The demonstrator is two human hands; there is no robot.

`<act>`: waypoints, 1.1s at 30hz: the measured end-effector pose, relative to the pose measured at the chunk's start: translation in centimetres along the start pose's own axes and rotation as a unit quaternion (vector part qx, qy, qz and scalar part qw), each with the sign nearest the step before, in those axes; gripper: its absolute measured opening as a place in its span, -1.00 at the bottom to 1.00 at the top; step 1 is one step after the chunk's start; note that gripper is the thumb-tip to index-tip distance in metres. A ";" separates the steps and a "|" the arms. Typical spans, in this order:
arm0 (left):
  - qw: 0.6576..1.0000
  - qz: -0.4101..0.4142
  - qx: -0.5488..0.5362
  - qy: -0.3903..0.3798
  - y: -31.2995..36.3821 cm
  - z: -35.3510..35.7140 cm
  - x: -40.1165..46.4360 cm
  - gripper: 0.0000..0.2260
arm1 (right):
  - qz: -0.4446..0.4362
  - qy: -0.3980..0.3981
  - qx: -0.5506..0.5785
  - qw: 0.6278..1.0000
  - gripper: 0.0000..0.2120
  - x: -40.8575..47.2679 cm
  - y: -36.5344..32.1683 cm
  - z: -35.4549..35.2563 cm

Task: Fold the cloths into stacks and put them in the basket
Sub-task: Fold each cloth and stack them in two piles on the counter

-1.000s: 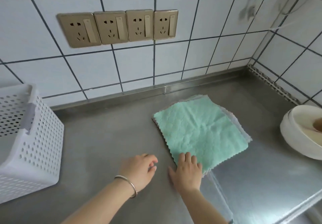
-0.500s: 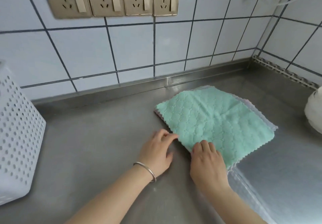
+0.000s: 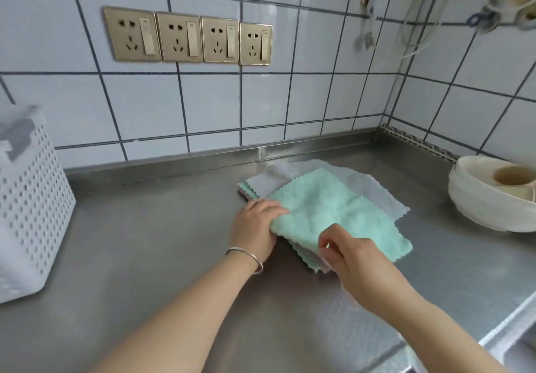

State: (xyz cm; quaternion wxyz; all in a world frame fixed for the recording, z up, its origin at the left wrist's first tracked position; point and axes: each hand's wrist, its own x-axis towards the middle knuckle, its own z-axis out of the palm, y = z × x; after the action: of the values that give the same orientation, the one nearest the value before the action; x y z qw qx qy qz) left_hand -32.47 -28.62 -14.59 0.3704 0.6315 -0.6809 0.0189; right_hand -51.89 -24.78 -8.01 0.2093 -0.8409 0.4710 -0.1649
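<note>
A pile of several square cloths lies on the steel counter (image 3: 162,242) near the back wall. The top one is a mint green cloth (image 3: 333,213), skewed and partly lifted off a grey cloth (image 3: 362,187) beneath it. My left hand (image 3: 255,227), with a bangle on the wrist, grips the green cloth's left corner. My right hand (image 3: 353,259) pinches the green cloth's near edge between thumb and fingers. A white perforated basket (image 3: 32,210) stands at the far left, its inside hidden.
Stacked cream bowls (image 3: 493,195) sit at the right by the tiled corner. Four brass wall sockets (image 3: 188,38) are on the back wall, and cables (image 3: 412,21) hang at the upper right. The counter's front edge runs along the lower right.
Both hands moved from the counter onto the pile and took hold of the green cloth. It has lifted and turned off the pile, baring the grey cloth below. The view tilted up.
</note>
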 end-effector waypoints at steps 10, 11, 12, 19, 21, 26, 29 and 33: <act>0.996 -0.077 -0.031 0.019 -0.7 -9.1 -0.3 -0.67 | -0.053 0.057 -0.242 0.967 -0.88 2.7 -2.4 -2.1; 0.996 -0.083 -0.022 0.021 -1.5 -10.7 -0.3 -0.70 | -0.059 0.091 -0.196 0.975 -0.85 3.7 -3.3 -2.6; 0.995 -0.094 -0.003 0.022 -2.3 -12.4 -0.2 -0.67 | -0.054 0.117 -0.160 0.979 -0.81 5.0 -4.2 -3.0; 0.969 -0.189 0.114 0.107 -7.4 -24.4 1.9 -0.74 | -0.064 0.187 -0.144 0.970 -0.74 13.8 -12.0 -4.1; 0.964 -0.186 0.132 0.136 -6.8 -27.0 2.2 -0.75 | -0.075 0.229 -0.080 0.967 -0.72 14.7 -13.7 -4.2; 0.963 -0.103 0.151 0.196 -4.3 -31.6 -0.9 -0.77 | -0.210 0.361 -0.013 0.909 -0.76 12.3 -15.4 -4.4; 0.982 -0.070 0.116 0.132 -4.1 -30.3 -6.1 -0.80 | -0.271 0.333 -0.014 0.903 -0.82 8.6 -12.8 -1.9; 0.994 -0.066 0.086 -0.002 -5.6 -25.8 -14.7 -0.76 | -0.308 0.213 -0.065 0.925 -0.84 3.3 -7.7 3.4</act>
State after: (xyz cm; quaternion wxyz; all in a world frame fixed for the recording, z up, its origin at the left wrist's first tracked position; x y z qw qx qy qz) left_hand -16.27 -4.56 -6.12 0.3140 0.7048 -0.6340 0.0514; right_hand -43.02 -23.33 -6.78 -0.0119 -0.9013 0.2318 -0.3657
